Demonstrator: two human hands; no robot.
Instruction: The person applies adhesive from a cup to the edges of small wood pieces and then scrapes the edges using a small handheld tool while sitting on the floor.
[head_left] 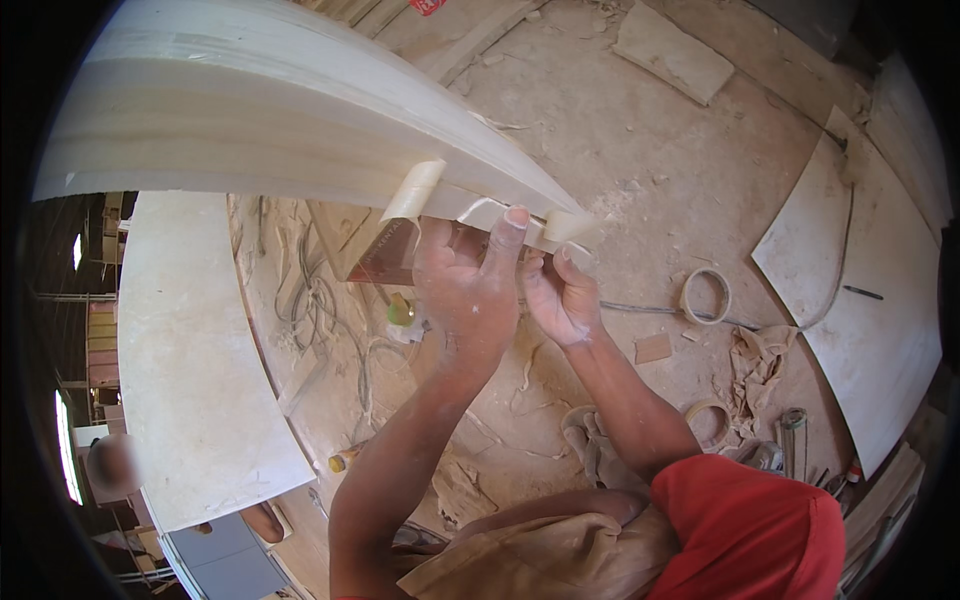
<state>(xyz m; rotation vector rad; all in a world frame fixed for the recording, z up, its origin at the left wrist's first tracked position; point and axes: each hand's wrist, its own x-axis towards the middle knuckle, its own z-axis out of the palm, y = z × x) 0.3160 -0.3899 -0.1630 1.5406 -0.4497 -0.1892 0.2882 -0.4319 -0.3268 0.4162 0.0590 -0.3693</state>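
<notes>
Head view: cut off by the dark fisheye rim at upper left, the far end of a long pale panel (250, 110). Hidden from sight, most of the fingers of the left hand (465, 285); partly covered by that hand too, a dark red box (385, 258) below the panel. Hard to make out near the panel's narrow end, a small cream roll (567, 224) in a whitish blur, and whatever lies between the fingertips of the right hand (560, 295). Blurred at far left, another person (112, 465).

Pale cream and whitish all along the panel, faintly streaked, bowed by the lens and tapering toward the middle. Standing out from its lower edge, a cream curl (415, 190), tape-like, just beside the left hand.

Straight ahead of both hands, over the dusty floor (610, 150), the panel's narrow end. Left thumb raised against the lower edge; cannot tell whether clasping the panel or only pressing. Just to the right, the right hand, thumb up and fingers bent, close to the edge and the small roll; cannot tell whether pinching anything.
</notes>
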